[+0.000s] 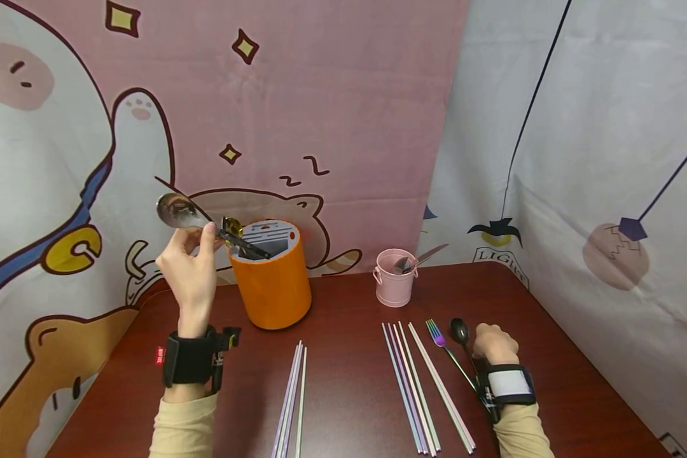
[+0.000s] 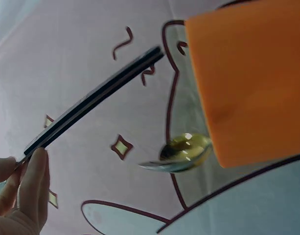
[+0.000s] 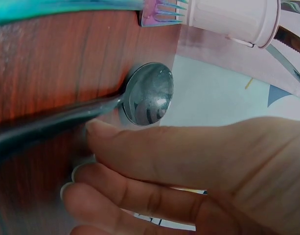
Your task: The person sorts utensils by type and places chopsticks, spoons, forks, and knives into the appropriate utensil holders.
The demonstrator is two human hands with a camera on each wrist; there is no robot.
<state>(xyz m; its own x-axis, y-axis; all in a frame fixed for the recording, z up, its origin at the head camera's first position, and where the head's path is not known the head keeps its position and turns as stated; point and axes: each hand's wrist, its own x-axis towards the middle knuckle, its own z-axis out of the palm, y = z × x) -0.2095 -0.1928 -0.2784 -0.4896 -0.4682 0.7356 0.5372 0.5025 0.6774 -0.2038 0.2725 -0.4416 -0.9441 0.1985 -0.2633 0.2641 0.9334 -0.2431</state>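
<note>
head view: cartoon-print cloth [image 1: 355, 114] backs the reddish-brown table [image 1: 343, 362].

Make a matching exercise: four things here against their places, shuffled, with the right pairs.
Things
1. orange cylindrical holder
2. small pink bucket
3. rainbow-coloured metal fork
4. silver-bowled, dark-handled spoon

Places
A. lies beside a shiny black spoon
B. stands left of the bucket
C. held in the left hand
D. stands right of the holder

Pairs: 1-B, 2-D, 3-A, 4-C

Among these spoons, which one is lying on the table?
The black spoon beside the right hand; the silver-bowled spoon is in the left hand, and the gold spoon sticks out of the orange holder.
</note>
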